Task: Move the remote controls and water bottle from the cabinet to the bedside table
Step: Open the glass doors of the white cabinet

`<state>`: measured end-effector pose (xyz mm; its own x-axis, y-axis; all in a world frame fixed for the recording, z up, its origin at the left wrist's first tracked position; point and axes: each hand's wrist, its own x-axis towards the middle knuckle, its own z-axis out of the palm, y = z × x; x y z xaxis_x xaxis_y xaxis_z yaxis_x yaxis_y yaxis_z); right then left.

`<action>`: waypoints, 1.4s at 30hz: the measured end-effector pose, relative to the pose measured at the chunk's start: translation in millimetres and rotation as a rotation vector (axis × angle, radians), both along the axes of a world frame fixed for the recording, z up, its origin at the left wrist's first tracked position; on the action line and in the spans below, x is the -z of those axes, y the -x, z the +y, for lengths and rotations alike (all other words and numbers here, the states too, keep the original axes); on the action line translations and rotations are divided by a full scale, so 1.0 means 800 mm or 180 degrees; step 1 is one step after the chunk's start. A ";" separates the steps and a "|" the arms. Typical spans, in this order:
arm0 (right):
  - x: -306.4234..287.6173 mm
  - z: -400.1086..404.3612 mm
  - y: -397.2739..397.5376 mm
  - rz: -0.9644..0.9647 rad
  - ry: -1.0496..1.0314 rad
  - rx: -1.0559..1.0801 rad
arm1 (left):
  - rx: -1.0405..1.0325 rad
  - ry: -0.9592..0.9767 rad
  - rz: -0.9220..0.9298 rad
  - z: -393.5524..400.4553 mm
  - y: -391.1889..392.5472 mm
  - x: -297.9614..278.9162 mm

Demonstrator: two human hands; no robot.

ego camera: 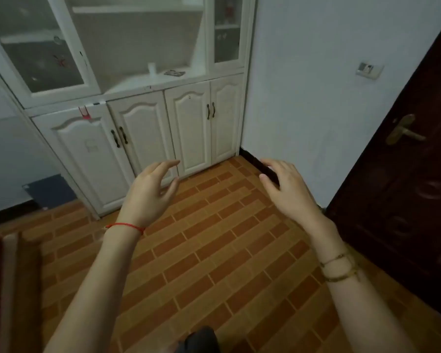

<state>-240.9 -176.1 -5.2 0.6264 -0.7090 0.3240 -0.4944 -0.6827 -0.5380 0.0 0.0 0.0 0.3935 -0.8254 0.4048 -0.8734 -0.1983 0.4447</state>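
- 2 bare forearms reach out over the floor (214,250), a pattern of orange and brown brick-shaped tiles, on the near side of the cabinet (148,128).
- The left hand (150,192) hangs in the air well short of the cabinet's lower doors, fingers spread and loosely curled, thumb apart, gripping nothing; a red string (125,226) circles its wrist.
- The right hand (285,189) is level with it, further toward the wall that meets the cabinet's right side, fingers also splayed and lightly bent, empty; 2 thin gold bracelets (340,267) sit on that forearm.
- A dark blurred shape (200,338) shows at the bottom edge, nearest the camera; what it is cannot be told.
- The cabinet is white, with 4 lower doors that are closed and 2 pairs of dark handles (210,110); a small red mark (84,113) sits at the top of the leftmost door.
- Above those doors runs the cabinet's open ledge. On it stands a small pale upright thing, probably the water bottle (152,68), and just to its right lies a flat dark item, possibly 1 of the remote controls (175,72); both are too blurred to be sure.
- Glass-fronted upper doors flank the open middle section.
- Right of the cabinet is a pale wall carrying a switch plate (369,69), and beyond that a dark door (405,174) with a brass handle (404,129).
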 end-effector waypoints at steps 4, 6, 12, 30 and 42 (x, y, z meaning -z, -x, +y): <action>0.024 -0.033 -0.022 0.0115 -0.0169 0.0066 | -0.0096 -0.0078 0.0122 -0.036 -0.020 0.023; 0.038 -0.055 -0.038 0.0168 -0.0190 0.0067 | -0.0103 -0.0119 0.0176 -0.060 -0.035 0.035; 0.044 -0.145 -0.110 0.0220 -0.0268 0.0017 | -0.0141 -0.0151 0.0258 -0.151 -0.105 0.046; 0.042 -0.429 -0.340 0.0214 -0.0327 0.0032 | -0.0038 -0.0309 0.0341 -0.443 -0.315 0.041; 0.057 -0.677 -0.462 0.0191 -0.0335 -0.0130 | -0.0182 -0.0236 0.0322 -0.682 -0.432 0.043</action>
